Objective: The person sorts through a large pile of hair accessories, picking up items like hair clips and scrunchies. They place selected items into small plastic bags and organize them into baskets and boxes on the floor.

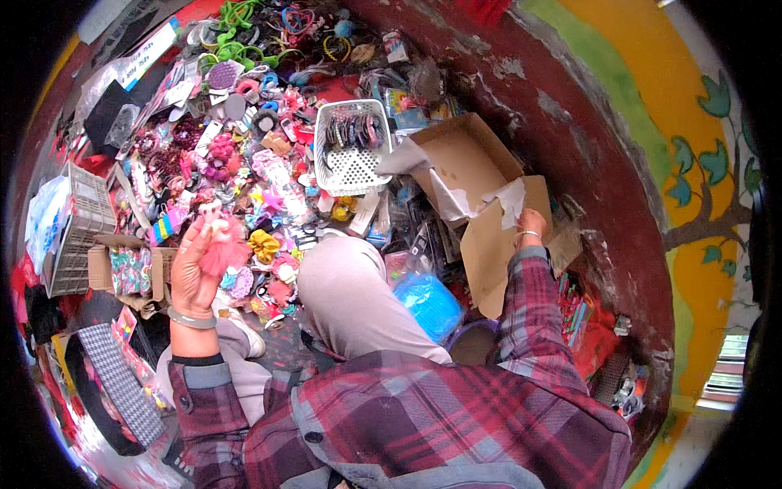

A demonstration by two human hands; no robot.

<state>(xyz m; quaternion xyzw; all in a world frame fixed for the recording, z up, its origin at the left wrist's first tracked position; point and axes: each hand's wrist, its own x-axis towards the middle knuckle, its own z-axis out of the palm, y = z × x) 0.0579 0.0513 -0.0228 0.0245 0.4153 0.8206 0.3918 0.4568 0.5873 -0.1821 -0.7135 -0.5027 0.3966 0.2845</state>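
Note:
My left hand (191, 265) is raised over the pile at the left, fingers closed round a pink fluffy hair accessory (226, 251); a bangle circles that wrist. On the right, my right hand (532, 222) grips the edge of an open cardboard box (468, 155). The box leans tilted, with a long flap (486, 261) hanging toward me and torn pale paper on it. Its visible inside is bare brown card. Between my hands spreads a dense heap of hair accessories (220, 155), with a yellow scrunchie (263, 244) near my left hand.
A white perforated basket (330, 175) holds dark hair items beyond my knee. A grey crate (94, 200) and small carton (99, 269) stand at left. A blue plastic-wrapped pack (429, 303) lies by my leg. The dark red wall (603, 155) rises close on the right.

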